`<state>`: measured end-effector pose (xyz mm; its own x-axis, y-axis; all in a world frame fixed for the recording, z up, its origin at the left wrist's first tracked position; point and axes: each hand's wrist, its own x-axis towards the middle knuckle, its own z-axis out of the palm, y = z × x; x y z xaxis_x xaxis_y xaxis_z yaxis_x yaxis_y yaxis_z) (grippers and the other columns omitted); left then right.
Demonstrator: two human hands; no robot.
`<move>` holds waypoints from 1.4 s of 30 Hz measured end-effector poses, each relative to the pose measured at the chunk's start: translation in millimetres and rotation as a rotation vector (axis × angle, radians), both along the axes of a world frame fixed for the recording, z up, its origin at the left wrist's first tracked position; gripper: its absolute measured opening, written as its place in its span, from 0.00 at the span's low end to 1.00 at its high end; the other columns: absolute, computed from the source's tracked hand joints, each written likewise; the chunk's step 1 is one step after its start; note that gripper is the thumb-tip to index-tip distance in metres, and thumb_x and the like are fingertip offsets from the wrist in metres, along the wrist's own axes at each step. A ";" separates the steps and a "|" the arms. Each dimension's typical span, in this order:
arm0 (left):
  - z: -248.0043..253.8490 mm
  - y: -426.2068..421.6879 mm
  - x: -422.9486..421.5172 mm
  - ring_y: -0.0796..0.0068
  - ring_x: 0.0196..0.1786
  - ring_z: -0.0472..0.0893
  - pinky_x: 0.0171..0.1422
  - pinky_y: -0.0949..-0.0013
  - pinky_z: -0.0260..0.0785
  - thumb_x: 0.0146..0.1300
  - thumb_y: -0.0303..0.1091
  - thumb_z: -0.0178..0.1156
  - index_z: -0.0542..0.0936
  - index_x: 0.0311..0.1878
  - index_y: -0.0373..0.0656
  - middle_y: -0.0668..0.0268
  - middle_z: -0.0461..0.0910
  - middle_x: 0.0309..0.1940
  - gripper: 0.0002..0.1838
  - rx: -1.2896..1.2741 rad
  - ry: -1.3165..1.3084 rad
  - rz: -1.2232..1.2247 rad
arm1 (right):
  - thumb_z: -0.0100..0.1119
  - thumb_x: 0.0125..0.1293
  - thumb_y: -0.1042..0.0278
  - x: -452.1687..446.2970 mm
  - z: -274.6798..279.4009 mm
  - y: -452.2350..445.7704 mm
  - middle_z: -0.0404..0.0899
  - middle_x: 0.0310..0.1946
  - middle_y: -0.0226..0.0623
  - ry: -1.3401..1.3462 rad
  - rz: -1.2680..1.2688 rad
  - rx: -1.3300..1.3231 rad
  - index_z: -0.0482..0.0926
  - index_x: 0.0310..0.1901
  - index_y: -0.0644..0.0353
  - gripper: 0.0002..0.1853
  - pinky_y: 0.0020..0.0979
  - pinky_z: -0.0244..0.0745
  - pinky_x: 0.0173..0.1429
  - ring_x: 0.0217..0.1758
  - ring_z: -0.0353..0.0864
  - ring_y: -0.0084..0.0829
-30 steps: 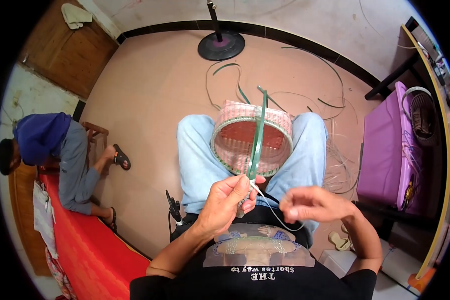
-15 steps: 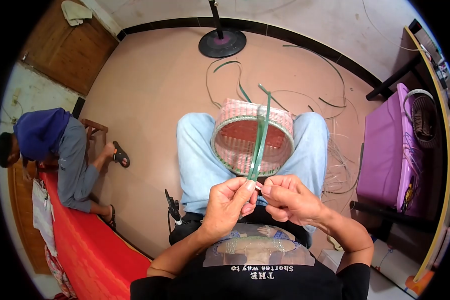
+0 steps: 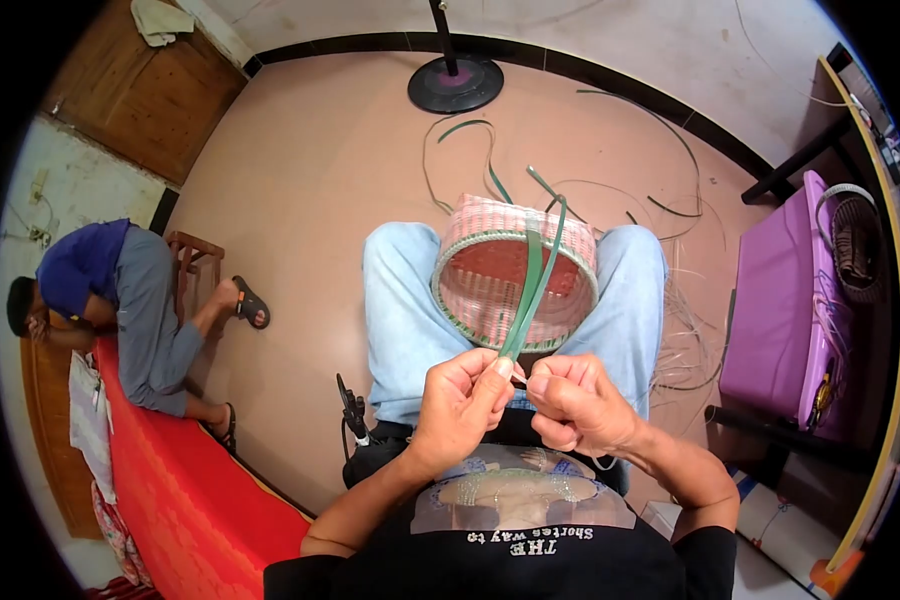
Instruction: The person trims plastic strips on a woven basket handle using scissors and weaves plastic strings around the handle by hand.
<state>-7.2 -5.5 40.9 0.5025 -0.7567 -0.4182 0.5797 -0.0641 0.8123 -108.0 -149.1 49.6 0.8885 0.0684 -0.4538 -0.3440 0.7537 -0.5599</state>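
A pink and white woven basket (image 3: 478,222) with a green-laced rim rests between my knees, its opening facing me. Flat green plastic strips (image 3: 527,300) run from the far side of the basket across its opening toward me. My left hand (image 3: 462,405) is closed in a pinch on the near ends of these strips, just in front of the rim. Close beside it on the right, my right hand (image 3: 582,405) is curled shut, with a thin pale strip (image 3: 519,375) running from its fingers to the left fingertips. The finger ends partly hide where the strips meet.
Loose green strips (image 3: 678,207) and thin pale strands (image 3: 685,330) lie on the floor. A black round stand base (image 3: 456,84) is at the wall. A purple bin (image 3: 775,310) is to the right. Another person (image 3: 135,300) leans over a red-covered surface (image 3: 185,480) at left.
My right hand has drawn slightly away from the left, widening the gap. The strips over the basket have spread a little. The person at left has bent lower; the whole view has shifted slightly.
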 end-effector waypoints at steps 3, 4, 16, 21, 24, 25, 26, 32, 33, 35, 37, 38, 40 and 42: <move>4.0 -2.9 -1.7 0.88 0.19 0.62 0.21 0.83 0.54 0.71 0.32 0.50 0.76 0.40 0.34 0.71 0.70 0.20 0.11 0.001 -0.071 -0.018 | 0.46 0.70 0.69 -4.2 5.5 4.7 0.53 0.15 0.21 -0.005 -0.027 -0.019 0.62 0.24 0.57 0.14 0.21 0.42 0.16 0.13 0.50 0.14; 3.0 -4.5 -2.3 0.88 0.19 0.62 0.22 0.83 0.54 0.71 0.33 0.49 0.75 0.41 0.34 0.71 0.69 0.21 0.11 -0.022 -0.109 -0.031 | 0.46 0.70 0.69 -4.6 7.7 5.0 0.53 0.15 0.21 -0.010 -0.035 -0.020 0.62 0.24 0.57 0.15 0.21 0.42 0.16 0.13 0.50 0.14; -5.6 -8.1 -18.8 0.88 0.23 0.65 0.26 0.81 0.58 0.71 0.31 0.49 0.69 0.35 0.38 0.72 0.70 0.22 0.08 -0.075 -0.227 0.022 | 0.48 0.69 0.69 21.2 22.5 -24.0 0.56 0.15 0.22 0.104 -0.008 0.179 0.62 0.22 0.56 0.16 0.15 0.45 0.14 0.12 0.52 0.12; -7.7 -11.7 -20.3 0.87 0.21 0.66 0.24 0.80 0.60 0.71 0.30 0.49 0.70 0.30 0.38 0.72 0.71 0.18 0.11 0.013 -0.464 0.094 | 0.52 0.67 0.70 41.9 33.6 -23.0 0.60 0.17 0.22 0.197 -0.009 0.121 0.68 0.24 0.58 0.13 0.17 0.46 0.16 0.15 0.55 0.13; -7.2 -13.3 -19.5 0.87 0.19 0.65 0.22 0.80 0.57 0.71 0.33 0.48 0.72 0.31 0.37 0.71 0.71 0.17 0.13 0.027 -0.431 0.116 | 0.54 0.67 0.68 51.8 41.5 -30.3 0.63 0.17 0.23 0.164 0.064 0.049 0.71 0.25 0.61 0.12 0.17 0.48 0.15 0.15 0.56 0.14; -4.9 -13.1 -17.8 0.88 0.18 0.64 0.20 0.81 0.55 0.72 0.35 0.48 0.73 0.32 0.37 0.70 0.71 0.17 0.13 0.042 -0.394 0.110 | 0.56 0.66 0.67 54.0 39.9 -38.3 0.66 0.18 0.24 0.098 0.125 -0.003 0.74 0.29 0.64 0.11 0.17 0.51 0.15 0.15 0.61 0.14; -3.5 -13.0 -15.1 0.88 0.17 0.62 0.19 0.81 0.53 0.72 0.37 0.48 0.75 0.34 0.36 0.69 0.71 0.17 0.15 0.056 -0.358 0.105 | 0.56 0.66 0.66 57.1 42.4 -48.5 0.69 0.19 0.24 0.012 0.169 -0.142 0.76 0.32 0.65 0.10 0.18 0.56 0.18 0.18 0.66 0.14; 3.3 -9.3 10.1 0.74 0.18 0.75 0.21 0.75 0.67 0.69 0.36 0.48 0.77 0.34 0.30 0.58 0.78 0.20 0.17 0.018 0.007 -0.014 | 0.60 0.53 0.81 45.0 78.9 -63.3 0.75 0.28 0.42 -0.708 -0.389 -1.984 0.77 0.36 0.67 0.07 0.32 0.69 0.32 0.28 0.73 0.37; 3.5 -9.4 11.9 0.73 0.19 0.76 0.23 0.75 0.69 0.69 0.36 0.47 0.78 0.35 0.29 0.57 0.78 0.21 0.17 0.008 0.037 -0.032 | 0.60 0.52 0.82 40.5 86.2 -59.0 0.75 0.30 0.45 -0.781 -0.528 -2.160 0.77 0.36 0.67 0.08 0.34 0.71 0.33 0.29 0.74 0.40; 4.6 -9.1 18.0 0.68 0.22 0.79 0.29 0.72 0.73 0.70 0.37 0.46 0.78 0.39 0.27 0.55 0.79 0.24 0.19 0.030 0.095 -0.092 | 0.58 0.55 0.82 23.2 80.6 -42.1 0.75 0.27 0.43 -0.711 -0.395 -1.939 0.77 0.36 0.67 0.06 0.35 0.70 0.31 0.26 0.74 0.39; 2.2 -9.1 21.0 0.67 0.22 0.79 0.30 0.71 0.74 0.70 0.37 0.46 0.78 0.40 0.27 0.54 0.79 0.24 0.19 0.014 0.157 -0.102 | 0.56 0.60 0.80 12.1 54.5 -36.7 0.76 0.23 0.43 -0.470 -0.048 -1.589 0.77 0.37 0.69 0.04 0.32 0.70 0.28 0.22 0.75 0.38; 1.0 -9.0 22.0 0.67 0.22 0.80 0.30 0.70 0.75 0.70 0.37 0.46 0.78 0.40 0.27 0.54 0.79 0.24 0.19 0.005 0.186 -0.108 | 0.55 0.62 0.76 11.9 28.9 -38.9 0.76 0.23 0.44 -0.368 0.082 -1.438 0.77 0.38 0.70 0.06 0.30 0.70 0.28 0.21 0.75 0.33; -0.8 -8.2 23.9 0.66 0.23 0.80 0.31 0.69 0.76 0.70 0.37 0.46 0.77 0.41 0.27 0.54 0.79 0.24 0.19 -0.038 0.208 -0.130 | 0.53 0.67 0.69 16.2 -10.7 -36.8 0.78 0.27 0.36 -0.206 0.070 -0.984 0.78 0.40 0.68 0.10 0.25 0.70 0.30 0.25 0.74 0.22; -2.8 -8.2 25.5 0.66 0.24 0.80 0.32 0.69 0.76 0.71 0.37 0.46 0.77 0.41 0.27 0.54 0.80 0.25 0.19 -0.071 0.225 -0.142 | 0.52 0.69 0.67 21.4 -33.3 -29.3 0.79 0.29 0.32 -0.155 -0.062 -0.531 0.78 0.41 0.67 0.11 0.23 0.70 0.32 0.28 0.73 0.18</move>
